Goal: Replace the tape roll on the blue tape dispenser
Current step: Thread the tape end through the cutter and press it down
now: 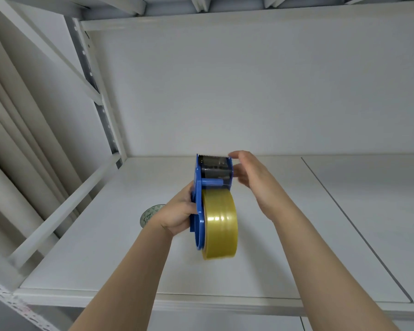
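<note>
The blue tape dispenser (199,187) is held up above the white shelf, its toothed blade end pointing away from me. A full yellowish tape roll (220,229) sits on its hub, on the near end. My left hand (179,213) grips the dispenser's left side plate from the left. My right hand (251,177) hovers at the right of the blade end with fingers relaxed and straight; the fingertips are at the dispenser's front edge, and contact is unclear. Behind my left wrist, another tape roll (150,215) with a pale printed core lies on the shelf, mostly hidden.
The white shelf board (296,247) has a seam running diagonally on the right. A white wall closes the back. The metal rack upright (101,108) and a diagonal brace stand at the left; another shelf is overhead.
</note>
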